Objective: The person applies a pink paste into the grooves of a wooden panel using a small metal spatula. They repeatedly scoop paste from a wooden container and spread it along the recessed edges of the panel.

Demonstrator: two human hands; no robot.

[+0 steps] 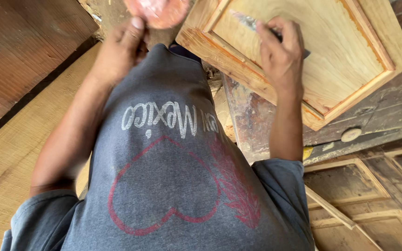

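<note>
- Right hand [281, 53]: fingers [290, 35] curled shut round a thin dark-handled tool, seemingly a putty knife [250, 22]; the smeared blade is pointed toward 10 o'clock and laid on the panel.
- Panel [322, 56]: a pale wooden framed door, seen at 1 o'clock, lying tilted on a worn dark bench [257, 121]; orange-red staining is seen along the frame's grooves.
- Left hand [119, 49]: fingers bent, thumb [136, 25] pressed up against a round pinkish lid or tub [157, 10] at 12 o'clock, cut off by the top edge; how fully it is gripped cannot be told.
- The hands are kept well apart, with a grey shirt [164, 186] bearing a red heart outline between them.
- A small pale disc [351, 135] is seen on the bench at 3 o'clock.
- More dusty framed panels [373, 204] are noted at 4 o'clock.
- Bare planks [10, 153] are seen at 9 o'clock, with dark reddish board [19, 42] at 10 o'clock.
</note>
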